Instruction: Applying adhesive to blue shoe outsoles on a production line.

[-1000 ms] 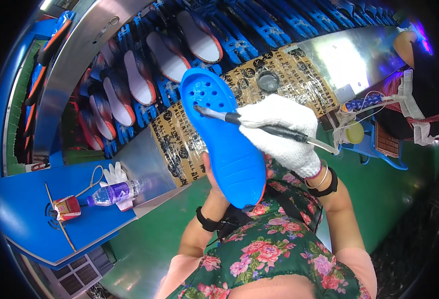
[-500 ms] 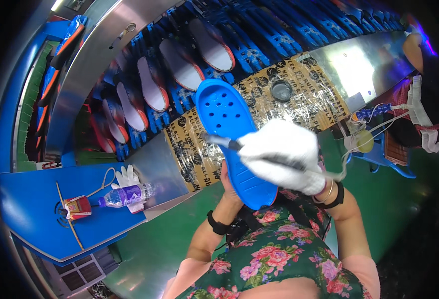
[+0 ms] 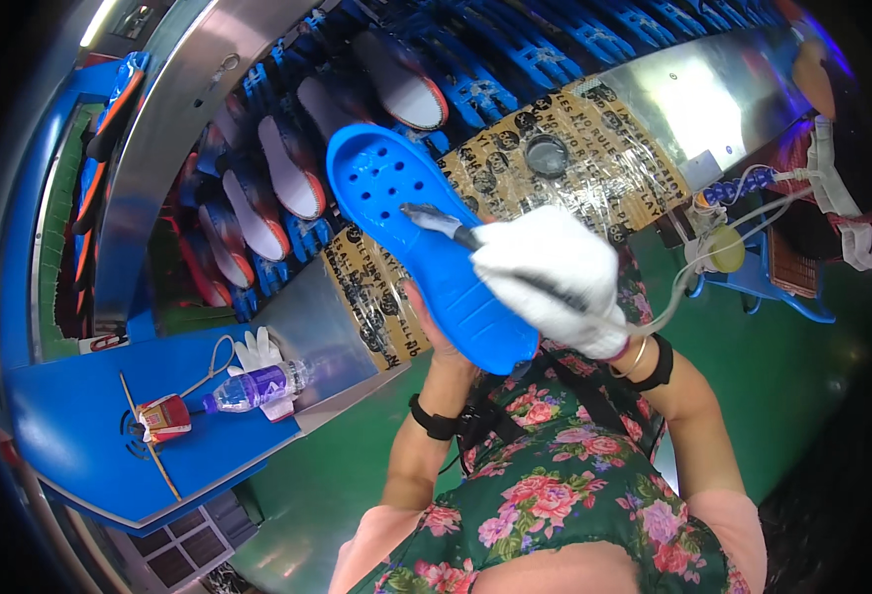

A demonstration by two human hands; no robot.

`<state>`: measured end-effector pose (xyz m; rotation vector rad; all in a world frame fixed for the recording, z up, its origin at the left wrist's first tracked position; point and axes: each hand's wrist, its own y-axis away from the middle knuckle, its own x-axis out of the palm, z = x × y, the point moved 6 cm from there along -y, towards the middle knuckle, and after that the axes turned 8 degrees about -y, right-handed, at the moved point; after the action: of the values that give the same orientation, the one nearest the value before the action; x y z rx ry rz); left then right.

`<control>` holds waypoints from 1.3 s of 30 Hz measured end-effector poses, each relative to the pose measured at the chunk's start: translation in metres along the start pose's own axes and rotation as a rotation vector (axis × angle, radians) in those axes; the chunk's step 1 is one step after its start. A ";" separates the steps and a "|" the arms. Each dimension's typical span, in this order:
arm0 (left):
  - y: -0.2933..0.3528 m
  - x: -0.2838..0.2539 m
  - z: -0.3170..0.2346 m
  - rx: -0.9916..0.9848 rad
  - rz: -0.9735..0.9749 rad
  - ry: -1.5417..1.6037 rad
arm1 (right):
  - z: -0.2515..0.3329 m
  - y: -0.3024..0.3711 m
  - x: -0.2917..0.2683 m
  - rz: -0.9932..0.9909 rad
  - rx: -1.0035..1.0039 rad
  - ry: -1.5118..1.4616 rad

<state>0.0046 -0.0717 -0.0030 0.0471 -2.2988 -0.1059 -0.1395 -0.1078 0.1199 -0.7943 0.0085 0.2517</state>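
Left hand (image 3: 434, 322) is bare, mostly hidden under the blue insole (image 3: 426, 247); only fingertips and thumb edge show, curled up round the insole's near edge, so it's gripping it from below. Insole is held up in the air over the counter (image 3: 594, 129), toe end w/ round holes pointing up-left, heel end near the person's chest.

Right hand (image 3: 553, 279) wears a white glove, fingers closed round a brush (image 3: 446, 226); grey bristle tip is touching the insole's top face just below the holes. A clear hose (image 3: 693, 287) runs from the glove off to the right, toward a small yellowish round pot (image 3: 724, 247) at the counter's edge.

Behind the insole: conveyor rack (image 3: 287, 168) w/ blue holders carrying white shoe soles w/ red rims. Counter is covered w/ brown printed tape, a round metal cup (image 3: 547, 154) set into it.

Lower left, on a blue shelf (image 3: 79, 436): a plastic bottle (image 3: 257, 386) lying on its side, a spare white glove (image 3: 256, 348) just beside it, a small red box (image 3: 165, 418), a thin stick (image 3: 149, 436)
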 end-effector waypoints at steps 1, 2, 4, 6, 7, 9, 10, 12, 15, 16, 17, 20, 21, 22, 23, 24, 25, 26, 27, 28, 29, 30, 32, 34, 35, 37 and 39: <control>-0.003 0.000 0.000 -0.001 0.017 0.000 | 0.007 0.004 0.005 0.049 -0.046 0.061; -0.007 -0.001 -0.001 -0.001 0.035 0.000 | 0.009 0.010 0.013 0.059 -0.096 0.101; -0.013 0.001 -0.002 -0.038 0.120 0.148 | 0.009 0.013 0.020 0.114 -0.059 -0.007; -0.014 0.007 -0.004 -0.055 0.269 0.333 | -0.001 0.011 0.016 0.125 0.115 -0.258; -0.015 0.006 -0.005 -0.037 0.145 0.574 | -0.008 0.012 0.012 0.046 0.146 -0.255; -0.019 0.006 -0.007 -0.030 0.105 0.588 | -0.015 0.013 0.005 -0.031 0.154 -0.174; -0.020 0.014 -0.010 -0.021 0.118 0.622 | -0.008 0.013 0.009 0.030 0.065 -0.100; -0.020 0.007 -0.007 -0.065 0.109 0.375 | 0.007 0.020 0.021 0.149 -0.113 0.048; -0.029 0.003 -0.011 -0.059 0.221 0.453 | 0.005 0.025 0.023 0.196 -0.040 -0.184; -0.028 0.005 -0.012 -0.034 0.195 0.458 | 0.003 0.020 0.017 0.237 0.015 -0.281; -0.027 0.006 -0.013 -0.010 0.173 0.460 | -0.004 0.020 0.014 0.181 0.075 -0.275; -0.025 0.014 -0.019 0.000 0.122 0.455 | -0.008 0.018 0.008 0.139 0.017 -0.114; -0.028 0.011 -0.019 -0.026 0.169 0.456 | 0.000 0.022 0.013 0.194 -0.058 -0.067; -0.025 0.010 -0.017 -0.166 0.245 0.431 | 0.010 0.029 0.020 0.248 -0.134 -0.021; -0.026 0.011 -0.019 -0.167 0.343 0.463 | 0.006 0.040 0.027 0.249 -0.127 -0.136; -0.027 0.015 -0.021 -0.168 0.438 0.495 | 0.008 0.041 0.029 0.280 -0.096 -0.216; -0.028 0.012 -0.021 -0.137 0.391 0.487 | 0.006 0.037 0.024 0.257 -0.026 -0.315; -0.030 0.011 -0.022 -0.108 0.345 0.479 | 0.003 0.032 0.020 0.233 0.045 -0.414; -0.028 0.011 -0.024 -0.076 0.295 0.470 | -0.005 0.031 0.019 0.150 0.087 -0.321; -0.027 0.010 -0.024 -0.071 0.253 0.425 | -0.012 0.029 0.015 0.134 0.151 -0.209; -0.025 0.009 -0.026 -0.067 0.210 0.380 | -0.012 0.032 0.016 0.148 0.084 -0.203; -0.026 0.007 -0.028 -0.061 0.174 0.337 | -0.010 0.033 0.016 0.163 0.012 -0.193; -0.026 0.001 -0.025 -0.184 0.243 0.354 | 0.010 0.042 0.026 0.276 -0.095 -0.140; -0.023 0.013 -0.031 -0.187 0.318 0.430 | 0.006 0.045 0.029 0.283 0.017 -0.271; -0.025 -0.003 -0.028 -0.250 0.452 0.319 | 0.001 0.042 0.025 0.264 0.107 -0.335; -0.026 0.003 -0.032 -0.184 0.357 0.311 | -0.019 0.040 0.023 0.158 0.306 -0.355; -0.031 -0.006 -0.031 -0.194 0.297 0.295 | -0.014 0.038 0.017 0.157 0.136 -0.256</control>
<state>0.0318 -0.1039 0.0107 -0.3544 -1.9669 -0.1564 -0.1306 -0.0883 0.0811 -0.6229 -0.1522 0.4950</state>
